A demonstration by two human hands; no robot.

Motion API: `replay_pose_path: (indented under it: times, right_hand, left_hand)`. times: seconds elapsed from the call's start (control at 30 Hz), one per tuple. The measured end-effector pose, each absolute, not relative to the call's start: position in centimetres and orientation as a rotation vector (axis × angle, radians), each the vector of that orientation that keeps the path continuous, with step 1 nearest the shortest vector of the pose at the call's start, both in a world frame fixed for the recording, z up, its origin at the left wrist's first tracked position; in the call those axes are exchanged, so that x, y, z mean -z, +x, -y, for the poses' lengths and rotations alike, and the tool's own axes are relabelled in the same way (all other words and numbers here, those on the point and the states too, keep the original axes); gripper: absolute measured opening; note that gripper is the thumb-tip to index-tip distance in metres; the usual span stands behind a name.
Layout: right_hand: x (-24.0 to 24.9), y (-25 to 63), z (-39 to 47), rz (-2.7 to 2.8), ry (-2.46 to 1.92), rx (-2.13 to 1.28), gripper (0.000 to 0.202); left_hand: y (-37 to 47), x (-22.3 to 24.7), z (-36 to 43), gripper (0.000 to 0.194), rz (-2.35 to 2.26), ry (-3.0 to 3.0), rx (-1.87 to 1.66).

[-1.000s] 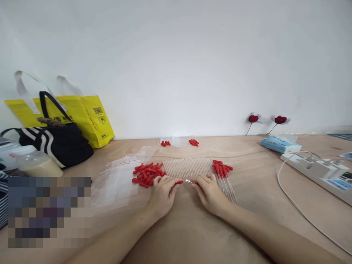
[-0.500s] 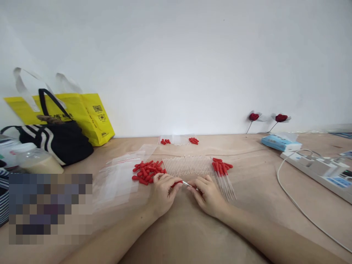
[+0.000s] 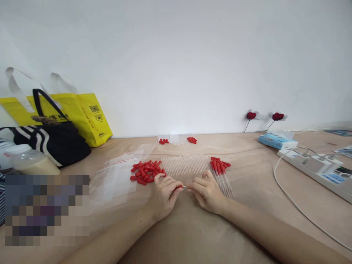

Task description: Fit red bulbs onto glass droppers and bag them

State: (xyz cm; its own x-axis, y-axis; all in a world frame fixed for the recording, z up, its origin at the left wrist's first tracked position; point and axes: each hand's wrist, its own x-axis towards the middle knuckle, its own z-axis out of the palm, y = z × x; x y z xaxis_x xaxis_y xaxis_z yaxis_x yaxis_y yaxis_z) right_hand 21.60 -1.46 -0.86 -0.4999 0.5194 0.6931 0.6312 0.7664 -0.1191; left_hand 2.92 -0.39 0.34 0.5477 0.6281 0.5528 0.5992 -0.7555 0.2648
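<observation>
My left hand (image 3: 167, 192) pinches a red rubber dropper bulb (image 3: 180, 186), mostly hidden by the fingers. My right hand (image 3: 205, 191) is closed on a thin glass dropper tube (image 3: 184, 187), whose end meets the bulb between the two hands. Left of my hands lies a pile of loose red bulbs (image 3: 145, 172). Beyond the hands, a row of clear glass tubes (image 3: 185, 164) lies side by side. Several droppers with red bulbs fitted (image 3: 221, 174) lie together just past my right hand.
Clear zip bags (image 3: 117, 183) lie at the left, near a bottle (image 3: 35, 161), a black bag (image 3: 60, 141) and a yellow bag (image 3: 95, 121). A further bag with red bulbs (image 3: 176, 139) is by the wall. Rightward are a tissue pack (image 3: 275, 141), power strip (image 3: 316, 170) and white cable (image 3: 286, 194).
Less of the glass tube shows between my hands, and my fingertips are closer together. The view has shifted slightly to the right.
</observation>
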Motion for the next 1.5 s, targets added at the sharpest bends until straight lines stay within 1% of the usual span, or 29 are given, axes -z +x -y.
replay_pose_path:
  times: [0.2,0.53,0.77,1.07,1.27,1.4,1.5]
  right_hand:
    - [0.3,21.7,1.3,2.233,-0.739,0.196,0.021]
    - [0.5,21.6,1.2,2.290,-0.747,0.211,0.023]
    - [0.2,22.7,0.1,2.291,-0.766,0.174,0.020]
    - [0.7,23.0,0.2,2.306,-0.742,0.157,0.020]
    - [1.2,23.0,0.0,2.289,-0.726,0.157,0.019]
    - [0.5,22.8,0.2,2.267,-0.780,0.249,0.017]
    - [-0.2,22.7,0.4,2.288,-0.917,0.363,0.016]
  left_hand:
    - [3.1,-0.6,0.6,0.018,-1.011,2.771,-0.968]
    - [3.3,-0.7,0.7,0.023,-1.024,2.793,-0.893]
    - [2.6,-0.3,0.2,0.014,-1.062,2.782,-0.921]
    - [2.6,-0.2,0.3,0.014,-1.087,2.720,-0.958]
    - [2.6,-0.3,0.3,0.016,-1.110,2.562,-0.827]
    - [2.7,-0.4,0.1,0.017,-1.156,2.513,-0.769]
    - [2.6,-0.4,-0.1,0.018,-1.198,2.516,-0.816]
